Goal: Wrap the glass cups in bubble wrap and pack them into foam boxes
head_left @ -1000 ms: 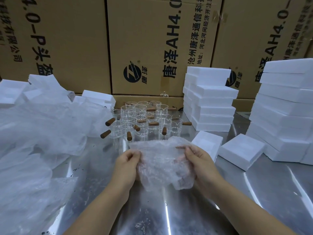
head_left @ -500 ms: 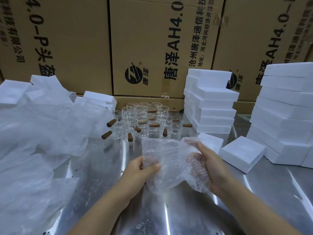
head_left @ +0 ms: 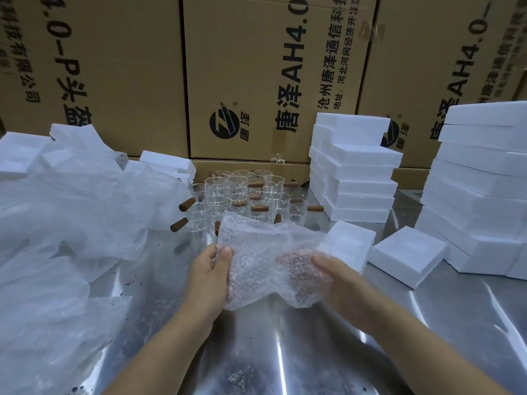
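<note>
A sheet of bubble wrap [head_left: 262, 252] is held above the steel table [head_left: 427, 317] between both hands. My left hand [head_left: 206, 276] pinches its left edge, thumb on top. My right hand [head_left: 328, 276] grips its right side, with the fingers showing through the wrap. Whether a cup lies inside the wrap I cannot tell. Behind it stands a cluster of clear glass cups [head_left: 239, 192] with brown wooden handles. Two white foam boxes [head_left: 405, 252] [head_left: 352, 240] lie just right of my hands.
Loose bubble wrap and plastic sheeting [head_left: 65, 223] is piled on the left. Stacks of white foam boxes [head_left: 353, 172] [head_left: 482, 189] stand at the middle right and far right. Large cardboard cartons [head_left: 256, 67] wall off the back.
The wrap has been opened out wider. My left hand shifted from its front to pinch the left edge, and my right hand slid under the right side.
</note>
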